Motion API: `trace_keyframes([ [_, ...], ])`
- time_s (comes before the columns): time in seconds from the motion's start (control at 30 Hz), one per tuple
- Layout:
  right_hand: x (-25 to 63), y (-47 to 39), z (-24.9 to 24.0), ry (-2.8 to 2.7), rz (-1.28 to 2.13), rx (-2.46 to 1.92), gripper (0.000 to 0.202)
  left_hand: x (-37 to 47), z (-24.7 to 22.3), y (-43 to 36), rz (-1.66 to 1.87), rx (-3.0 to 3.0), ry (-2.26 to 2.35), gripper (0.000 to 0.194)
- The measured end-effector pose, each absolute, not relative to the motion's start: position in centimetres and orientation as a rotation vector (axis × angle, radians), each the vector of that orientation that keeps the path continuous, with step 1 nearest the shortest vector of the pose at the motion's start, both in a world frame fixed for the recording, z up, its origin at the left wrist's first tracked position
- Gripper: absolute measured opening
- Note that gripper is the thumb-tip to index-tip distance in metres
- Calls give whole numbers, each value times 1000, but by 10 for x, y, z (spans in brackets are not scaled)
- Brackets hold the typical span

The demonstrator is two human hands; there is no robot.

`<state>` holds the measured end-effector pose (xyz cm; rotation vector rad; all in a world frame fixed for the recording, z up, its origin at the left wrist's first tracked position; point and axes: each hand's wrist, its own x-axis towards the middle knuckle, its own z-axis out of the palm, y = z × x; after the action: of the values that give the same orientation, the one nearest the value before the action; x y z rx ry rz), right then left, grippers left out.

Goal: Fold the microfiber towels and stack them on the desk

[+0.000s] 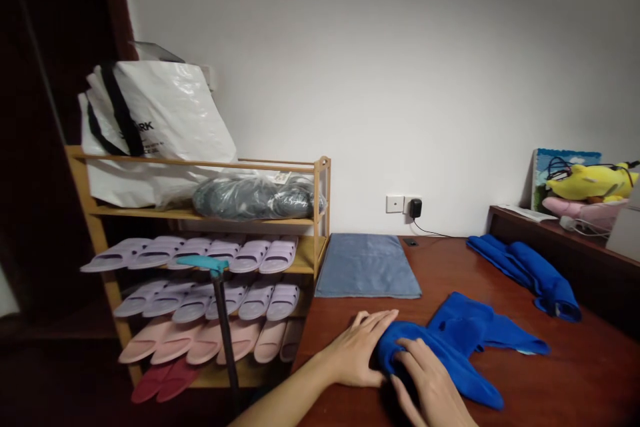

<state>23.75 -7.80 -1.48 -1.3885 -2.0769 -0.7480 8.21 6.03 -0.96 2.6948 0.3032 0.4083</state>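
Observation:
A bright blue cloth (463, 340) lies bunched on the reddish-brown table (445, 273), its near left end curled into a rounded fold. My left hand (357, 350) rests against the left side of that fold, fingers stretched out and pointing up and right. On the near side, my right hand (425, 373) has its bent fingers over the fold's opening, gripping the cloth; the thumb is lower left, in shadow. Loose parts of the cloth spread to the right.
A folded grey-blue cloth (369, 267) lies behind my hands. Rolled blue cloths (530, 270) are at the back right, beside a raised ledge (565, 230) with a yellow plush toy (593, 181). At left stands a wooden rack (320, 213) with slippers (280, 253) and a white bag (175, 107).

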Motion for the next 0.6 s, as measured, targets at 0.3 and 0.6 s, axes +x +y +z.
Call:
trace_keyframes([
  [0.3, 237, -78, -3, -2102, -139, -1427, 62, 80, -15, 74, 502, 1698, 248, 47],
  [0.6, 291, -84, 1, -1762, -118, -1414, 50, 69, 4, 71, 692, 1189, 349, 55],
])
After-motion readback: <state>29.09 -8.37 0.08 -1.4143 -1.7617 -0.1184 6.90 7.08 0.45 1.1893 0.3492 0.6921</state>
